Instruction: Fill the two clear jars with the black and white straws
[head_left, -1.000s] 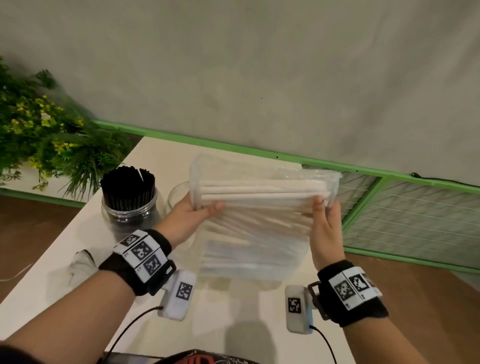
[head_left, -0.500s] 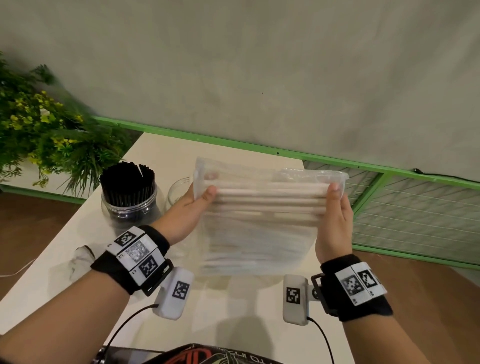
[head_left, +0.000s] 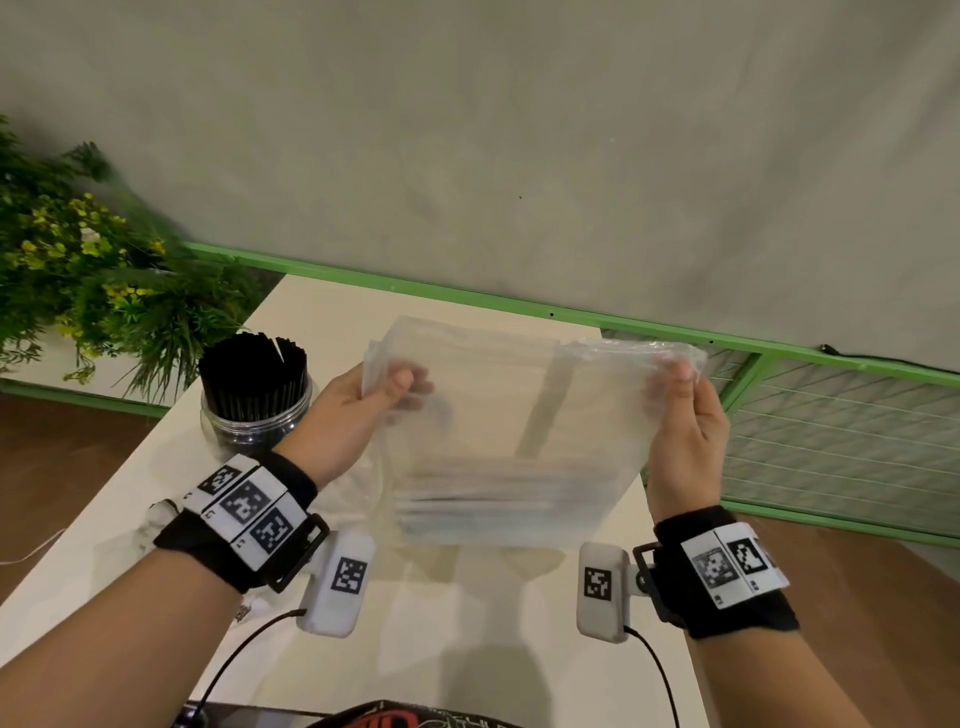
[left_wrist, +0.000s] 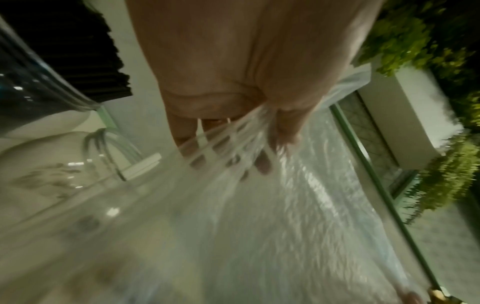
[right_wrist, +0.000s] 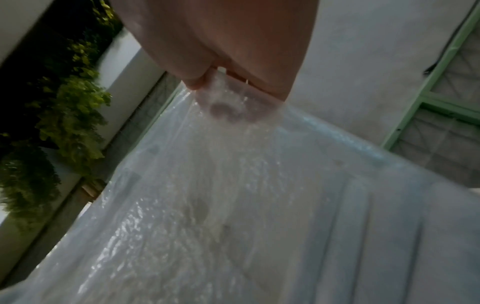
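Observation:
I hold a clear plastic bag (head_left: 519, 410) up over the white table (head_left: 467, 613). My left hand (head_left: 387, 389) pinches its upper left corner and my right hand (head_left: 678, 382) pinches its upper right corner. White straws (head_left: 498, 499) lie blurred along the bottom of the bag. A clear jar (head_left: 249, 421) packed with black straws (head_left: 252, 371) stands on the left of the table. In the left wrist view a second clear jar (left_wrist: 103, 156) sits beside my left hand (left_wrist: 249, 148), partly behind the bag. The right wrist view shows my right hand (right_wrist: 218, 96) gripping the crinkled bag (right_wrist: 259, 205).
A leafy plant with yellow flowers (head_left: 88, 270) stands left of the table. A green metal frame with wire mesh (head_left: 831, 441) runs along the grey wall behind and to the right. A crumpled clear wrapper (head_left: 156, 514) lies by my left wrist.
The white straws have slid from the top of the bag to its bottom. Both hands now pinch the bag's upper corners and have moved apart and slightly up.

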